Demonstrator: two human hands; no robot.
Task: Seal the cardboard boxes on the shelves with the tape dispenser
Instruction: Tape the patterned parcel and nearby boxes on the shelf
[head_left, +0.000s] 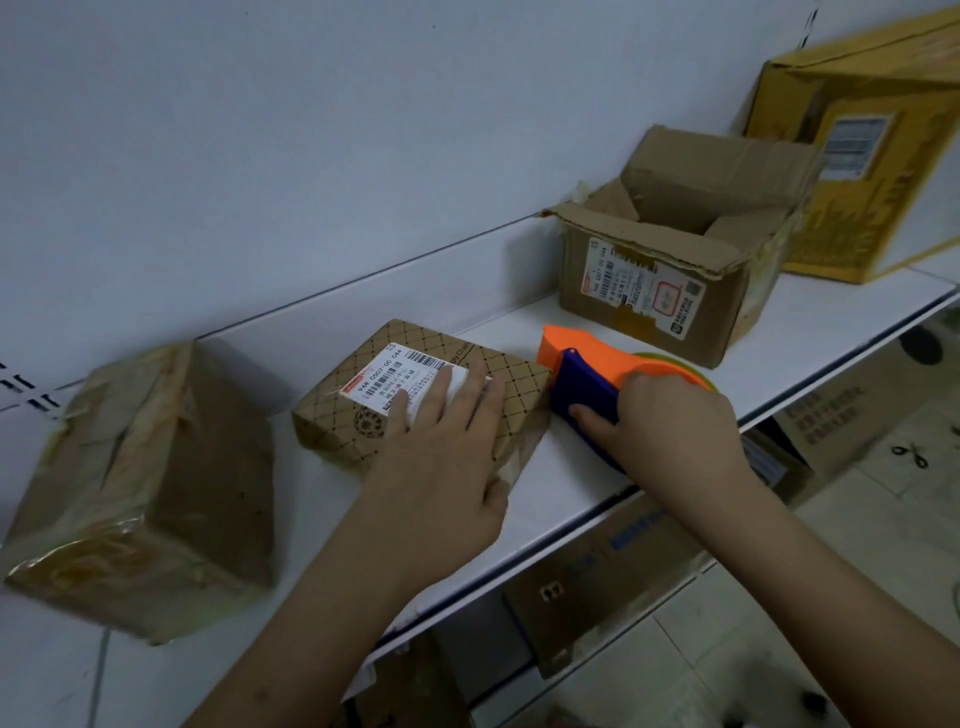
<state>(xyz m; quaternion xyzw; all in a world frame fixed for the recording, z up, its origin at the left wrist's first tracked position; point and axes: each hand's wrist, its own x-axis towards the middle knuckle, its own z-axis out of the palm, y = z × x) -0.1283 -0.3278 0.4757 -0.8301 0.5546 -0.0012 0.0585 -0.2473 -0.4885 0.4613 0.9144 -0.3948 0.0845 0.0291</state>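
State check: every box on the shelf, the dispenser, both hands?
Taped box: closed, wrapped in tape.
Patterned box: closed, under the left hand, which lies flat on it.
Brown box: flaps open.
Yellow box: closed.
Tape dispenser: gripped by the right hand, at the patterned box's right edge.

Parcel storeroom: labelled boxes (670, 275) on white shelving (831, 332)

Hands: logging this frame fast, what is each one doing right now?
Left hand: open, fingers flat on the patterned box.
Right hand: gripping the tape dispenser, beside that box.
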